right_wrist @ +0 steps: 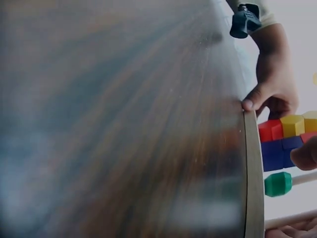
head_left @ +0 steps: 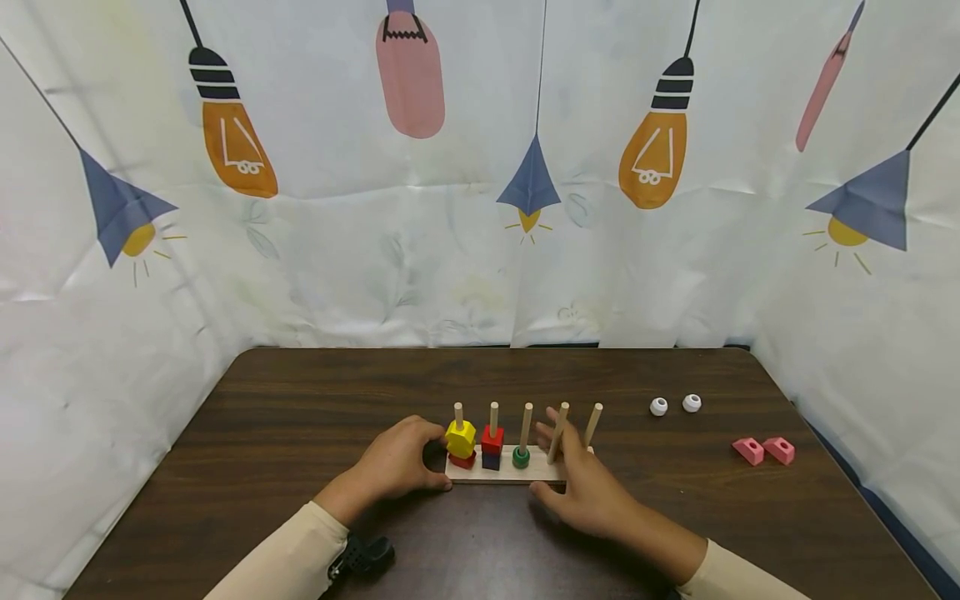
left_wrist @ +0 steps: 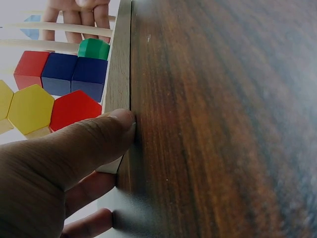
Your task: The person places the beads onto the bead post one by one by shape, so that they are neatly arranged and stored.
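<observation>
Board (head_left: 510, 477) on table (head_left: 262, 417), left hand (head_left: 397, 457) pinching its left end; right hand (head_left: 581, 492) grip wide, empty, by right-side pegs (head_left: 559, 429). Looks partway: three pegs loaded, two seemingly bare; white beads (head_left: 658, 407) and pink blocks (head_left: 778, 451) loose at right, likely left to place.

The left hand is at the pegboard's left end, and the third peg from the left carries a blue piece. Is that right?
No: the third peg carries a green piece, not a blue one, as the head view shows. The left hand is at the left end of the pegboard, as you said.
</observation>
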### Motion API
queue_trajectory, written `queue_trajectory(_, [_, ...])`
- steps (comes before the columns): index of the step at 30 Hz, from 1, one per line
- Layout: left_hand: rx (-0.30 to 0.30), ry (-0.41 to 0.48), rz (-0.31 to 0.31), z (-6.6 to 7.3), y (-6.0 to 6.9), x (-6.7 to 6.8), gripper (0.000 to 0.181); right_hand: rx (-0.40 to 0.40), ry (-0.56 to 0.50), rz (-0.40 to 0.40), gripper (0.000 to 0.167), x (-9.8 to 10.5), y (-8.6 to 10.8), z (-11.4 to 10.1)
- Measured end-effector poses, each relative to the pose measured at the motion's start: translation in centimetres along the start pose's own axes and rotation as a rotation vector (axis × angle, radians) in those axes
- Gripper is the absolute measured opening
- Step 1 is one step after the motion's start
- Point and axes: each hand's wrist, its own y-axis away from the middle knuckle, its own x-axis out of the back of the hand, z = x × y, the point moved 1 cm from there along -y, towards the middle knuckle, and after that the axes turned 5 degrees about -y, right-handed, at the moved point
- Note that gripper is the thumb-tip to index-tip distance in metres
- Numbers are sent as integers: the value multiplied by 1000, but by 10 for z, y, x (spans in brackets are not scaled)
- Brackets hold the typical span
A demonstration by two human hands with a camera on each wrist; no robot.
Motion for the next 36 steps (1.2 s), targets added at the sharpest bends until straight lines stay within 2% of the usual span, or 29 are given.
queue_trajectory(3, [-1, 3, 0, 0, 0, 0, 45, 17, 58, -33, 99, 5, 7, 0])
queue_trajectory(7, [-1, 10, -3, 0, 0, 0, 45, -2, 143, -73, 93, 13, 16, 1])
queue_trajectory(12, [5, 6, -3, 0, 0, 0, 44, -16, 163, -145, 72, 29, 27, 4])
queue_trajectory(17, [2, -1, -7, 0, 0, 1, 44, 73, 168, -187, 43, 50, 34, 15])
queue_trajectory(21, [1, -8, -6, 0, 0, 0, 44, 122, 174, -167, 32, 66, 37, 25])
queue_trajectory(23, [-2, -9, -1, -1, 0, 0, 44, 106, 171, -149, 30, 73, 37, 31])
queue_trajectory(26, [-4, -12, 3, -1, -1, 0, 44, 38, 187, -93, 29, 85, 37, 38])
queue_trajectory(33, [4, -14, -3, 0, 0, 1, 44, -165, 323, 233, 29, 112, 29, 58])
queue_trajectory(36, [10, -10, -6, 0, 0, 0, 45, -209, 363, 300, 32, 122, 25, 67])
